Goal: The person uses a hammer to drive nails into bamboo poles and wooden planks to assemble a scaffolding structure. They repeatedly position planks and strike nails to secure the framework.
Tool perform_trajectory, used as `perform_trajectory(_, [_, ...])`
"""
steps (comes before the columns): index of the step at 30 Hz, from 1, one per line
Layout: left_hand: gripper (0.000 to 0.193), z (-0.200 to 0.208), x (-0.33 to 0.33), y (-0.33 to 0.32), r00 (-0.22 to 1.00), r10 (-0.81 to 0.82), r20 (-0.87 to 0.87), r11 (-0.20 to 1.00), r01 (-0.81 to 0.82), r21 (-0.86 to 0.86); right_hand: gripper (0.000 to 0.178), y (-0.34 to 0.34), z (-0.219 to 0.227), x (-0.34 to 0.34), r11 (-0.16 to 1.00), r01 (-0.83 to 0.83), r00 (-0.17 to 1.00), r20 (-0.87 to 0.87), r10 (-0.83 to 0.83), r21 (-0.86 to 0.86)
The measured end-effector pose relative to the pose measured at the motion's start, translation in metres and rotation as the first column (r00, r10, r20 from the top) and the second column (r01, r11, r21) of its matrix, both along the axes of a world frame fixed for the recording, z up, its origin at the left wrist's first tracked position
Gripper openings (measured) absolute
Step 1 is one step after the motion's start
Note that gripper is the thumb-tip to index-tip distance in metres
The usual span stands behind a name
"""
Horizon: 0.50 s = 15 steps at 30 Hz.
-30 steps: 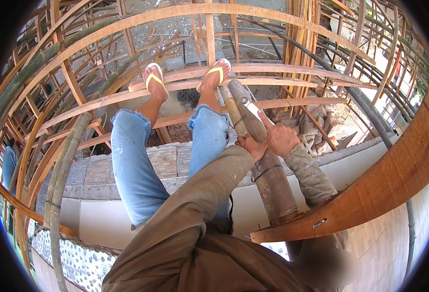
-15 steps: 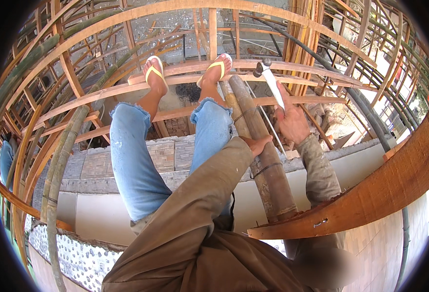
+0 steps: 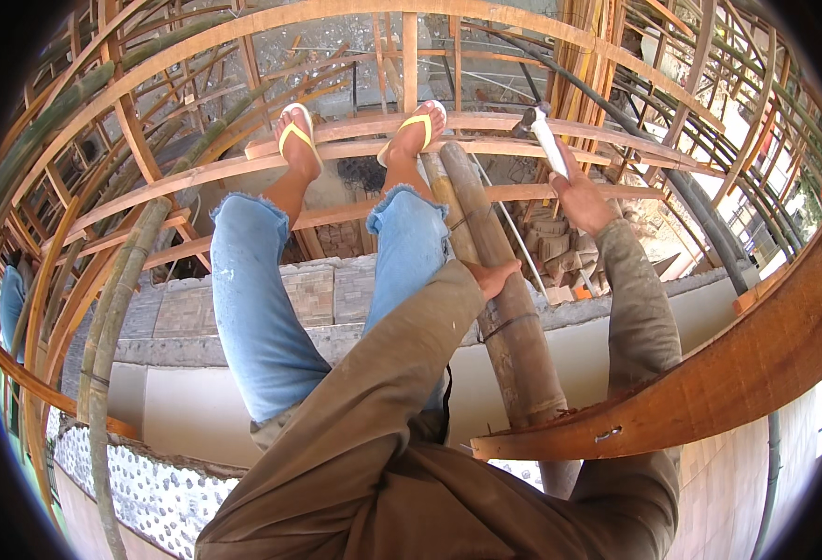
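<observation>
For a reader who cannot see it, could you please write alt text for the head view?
Seen from above, a person on a timber scaffold raises a hammer in the right hand while the left hand grips a bamboo pole. Their feet in yellow sandals rest on a wooden beam.

Bamboo pole [image 3: 500, 308] looks rough, matt, dusty w/ wire wraps. Hammer [image 3: 543, 135]: pale handle, dull metal head. Curved plank [image 3: 710, 392] is smooth reddish wood, jeans [image 3: 262, 308] faded denim.

R hand [image 3: 583, 198] raised, L hand [image 3: 493, 276] gripping
</observation>
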<state>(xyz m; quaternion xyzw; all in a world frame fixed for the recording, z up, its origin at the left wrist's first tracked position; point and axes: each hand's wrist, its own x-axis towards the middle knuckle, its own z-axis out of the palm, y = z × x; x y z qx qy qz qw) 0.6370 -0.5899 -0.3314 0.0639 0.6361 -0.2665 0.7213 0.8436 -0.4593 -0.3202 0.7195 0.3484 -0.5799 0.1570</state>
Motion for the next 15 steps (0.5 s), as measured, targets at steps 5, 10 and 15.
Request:
perform_trajectory(5, [0.114, 0.006, -0.002, 0.004, 0.998, 0.056, 0.035, 0.997, -0.058, 0.041, 0.068, -0.020, 0.012, -0.029, 0.953, -0.219, 0.973, -0.118, 0.198, -0.210])
perform_trajectory(10, [0.108, -0.001, 0.000, -0.007, 0.993, -0.106, -0.045, 0.989, 0.110, 0.097, 0.068, 0.007, 0.018, -0.012, 0.991, 0.131, 0.991, -0.004, -0.131, 0.023])
perform_trajectory(15, [0.109, -0.009, -0.001, -0.015, 0.996, -0.090, -0.012, 0.995, 0.091, 0.049, 0.069, -0.014, 0.002, -0.025, 0.962, 0.045, 0.992, 0.105, -0.075, 0.268])
